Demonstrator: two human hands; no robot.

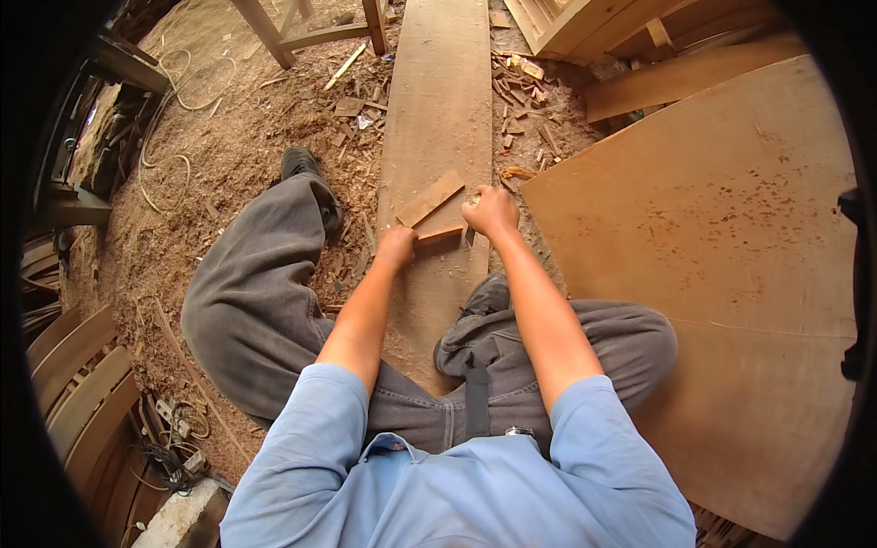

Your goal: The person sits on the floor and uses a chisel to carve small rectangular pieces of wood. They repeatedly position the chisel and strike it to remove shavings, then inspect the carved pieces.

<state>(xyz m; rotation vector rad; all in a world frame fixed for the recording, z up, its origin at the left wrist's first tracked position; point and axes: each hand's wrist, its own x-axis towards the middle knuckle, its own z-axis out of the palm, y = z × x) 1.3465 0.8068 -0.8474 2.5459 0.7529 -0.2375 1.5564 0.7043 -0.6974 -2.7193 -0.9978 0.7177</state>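
Observation:
A long wooden plank (437,100) runs away from me between my legs. Over its near part, my left hand (397,247) is closed on the left end of a small wood block (440,236). My right hand (491,212) makes a fist at the block's right end, by the plank's right edge. What sits inside that fist is hidden; a small dark sliver shows just below it. Another flat wood piece (431,198) lies slanted on the plank, just beyond the block and between my hands.
Wood shavings and offcuts (361,114) cover the floor. At right leans a large wooden panel (713,210) sprinkled with chips; a wooden frame (585,32) stands behind it. Stool legs (320,36) rise at the far left. Curved slats (78,374) and a cable (187,187) lie left.

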